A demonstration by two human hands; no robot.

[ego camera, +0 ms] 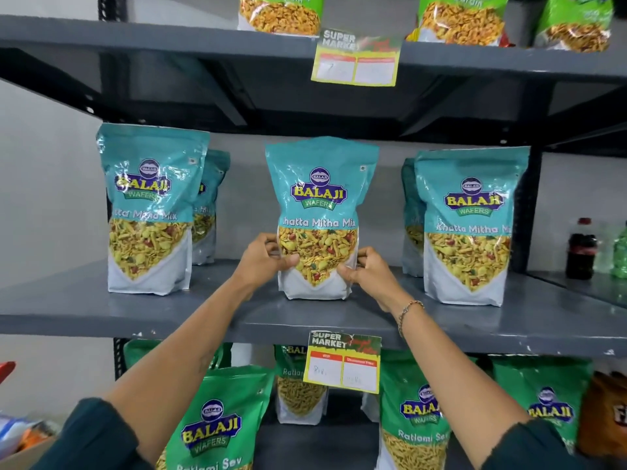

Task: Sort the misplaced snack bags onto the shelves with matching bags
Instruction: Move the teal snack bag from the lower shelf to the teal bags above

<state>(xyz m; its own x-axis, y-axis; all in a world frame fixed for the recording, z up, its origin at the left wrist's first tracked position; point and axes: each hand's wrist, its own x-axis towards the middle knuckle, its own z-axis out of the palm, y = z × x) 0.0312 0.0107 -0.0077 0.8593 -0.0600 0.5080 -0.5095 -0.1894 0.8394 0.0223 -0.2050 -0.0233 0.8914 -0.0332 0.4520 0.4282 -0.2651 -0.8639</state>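
Observation:
A teal Khatta Mitha Mix bag (320, 198) stands upright in the middle of the grey middle shelf (101, 310). My left hand (263, 257) grips its lower left edge and my right hand (368, 271) grips its lower right edge. Matching teal bags stand on the same shelf at the left (149, 205) and at the right (470, 222), each with another teal bag behind it.
Green Ratlami Sev bags (217, 425) fill the shelf below. Lighter green bags (281, 11) stand on the top shelf. Price tags (342, 362) hang from the shelf edges. Drink bottles (582, 249) stand at the far right, an orange bag (607, 415) lower right, a box of snacks (20, 439) lower left.

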